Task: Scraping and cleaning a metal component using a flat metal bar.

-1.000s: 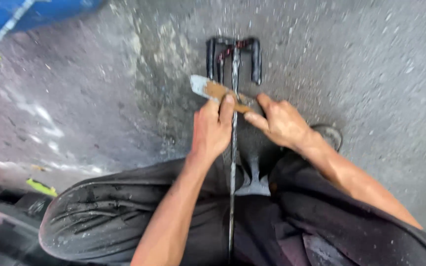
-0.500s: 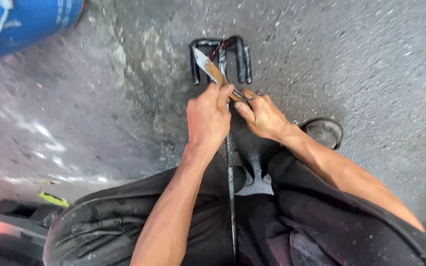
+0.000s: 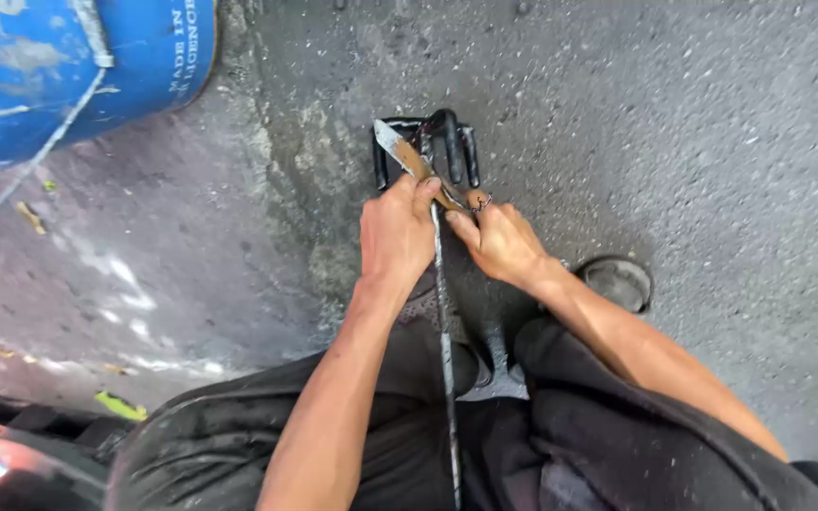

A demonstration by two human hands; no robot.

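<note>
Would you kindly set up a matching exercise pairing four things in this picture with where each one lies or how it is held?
Things:
1. blue drum
2. metal rod
3. flat blade
4. round dark object

Places or states:
A. on the ground beside the right forearm
B. top left corner of the view
C. runs between the knees toward the black frame
D. gripped between the left hand and the right hand, tip pointing up left

Pairs: 1-B, 2-C, 3-D, 4-A
</note>
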